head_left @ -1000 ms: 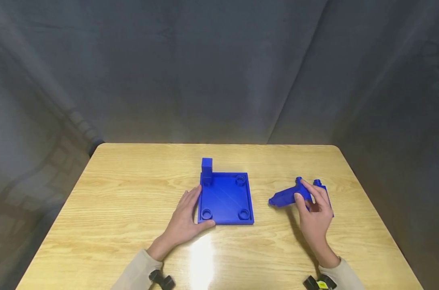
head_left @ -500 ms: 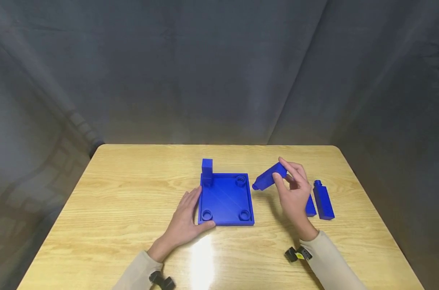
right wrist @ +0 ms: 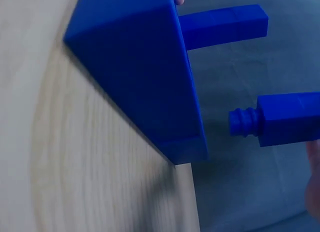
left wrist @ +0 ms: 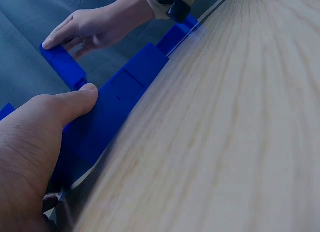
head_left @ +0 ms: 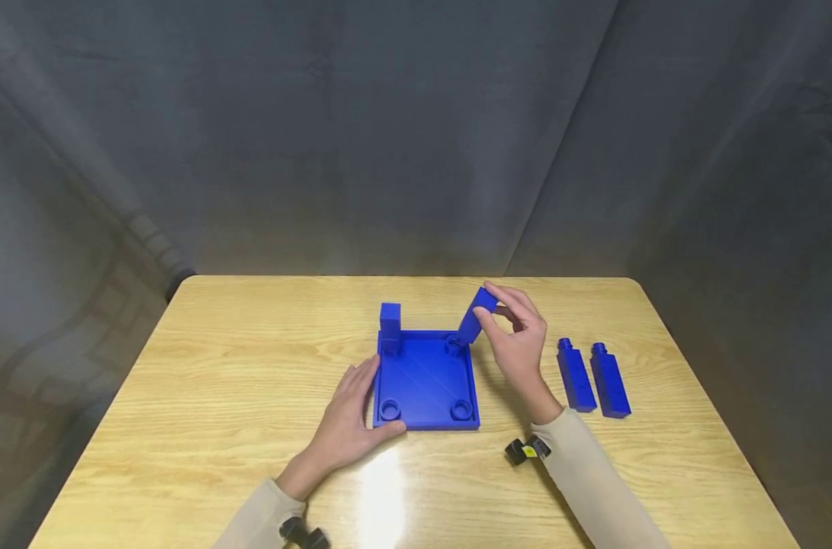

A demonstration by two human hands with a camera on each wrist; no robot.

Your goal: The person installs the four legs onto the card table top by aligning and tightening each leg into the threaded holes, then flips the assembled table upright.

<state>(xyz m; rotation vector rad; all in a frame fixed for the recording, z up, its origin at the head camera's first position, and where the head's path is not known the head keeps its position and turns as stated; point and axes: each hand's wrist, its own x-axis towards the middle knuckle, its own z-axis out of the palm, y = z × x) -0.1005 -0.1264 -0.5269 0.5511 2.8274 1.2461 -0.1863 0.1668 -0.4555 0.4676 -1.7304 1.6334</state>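
Nearest the wearer in the head view, two pale sleeves reach in over the wood-grain table, a black wrist camera at the left cuff and another black wrist camera at the right. The left hand lies spread around the near-left corner of a square blue tray, fingers extended along its left side and thumb along the near edge; the left wrist view shows that straight thumb pressing the tray's outer wall. Only the head view looks into the tray, revealing a near-left round socket and a near-right round socket. Right of the tray, two blue square posts lie side by side on the table, threaded ends pointing away. Farther out, the right hand pinches a third blue post near its upper end between thumb and fingers. This post tilts, its lower end overlapping the far-right socket in the head view; the right wrist view instead exposes its threaded neck, apart from the tray. At the far-left corner a fourth blue post stands upright. Beyond the table hangs a dark grey curtain.
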